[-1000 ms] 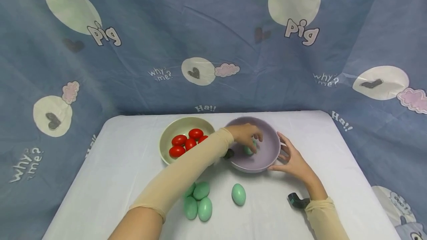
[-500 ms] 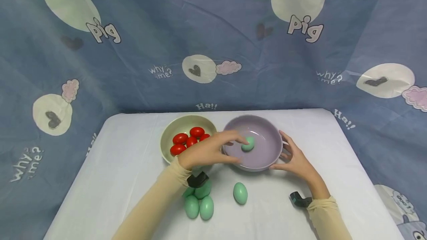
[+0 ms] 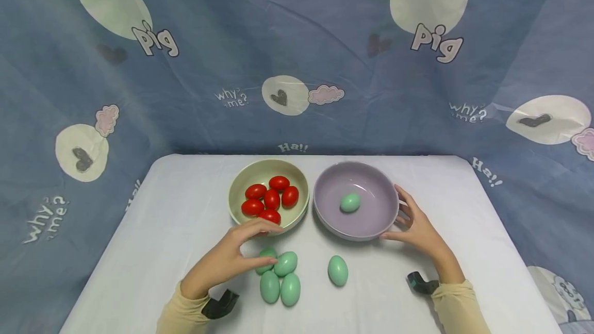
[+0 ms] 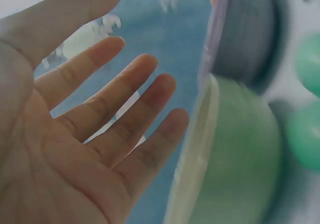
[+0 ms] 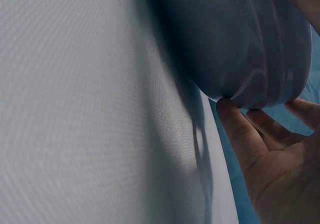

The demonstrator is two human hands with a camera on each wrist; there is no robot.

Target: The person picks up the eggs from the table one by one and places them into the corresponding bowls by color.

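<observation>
My left hand (image 3: 223, 262) hovers over the table in the head view, thumb and fingers spread around air. Its fingertips are near the front of the cream-green bowl (image 3: 237, 184) and above a cluster of green eggs (image 3: 290, 289). In the left wrist view the palm holds nothing. My right hand (image 3: 419, 226) holds the right side of the purple bowl (image 3: 380, 200), fingers and thumb curved along its outer wall. The right wrist view shows its fingertips touching that wall. A single green egg (image 3: 350, 202) lies inside the purple bowl. Several red eggs (image 3: 271, 199) lie in the cream-green bowl.
Another green egg (image 3: 337, 270) lies alone on the white table (image 3: 371, 293), in front of the purple bowl. The two bowls stand side by side near the table's back edge. A blue printed cloth (image 3: 209, 117) hangs behind.
My left hand has drawn back from the purple bowl to the left and nearer, leaving the green egg inside. The right hand stays at the bowl's side.
</observation>
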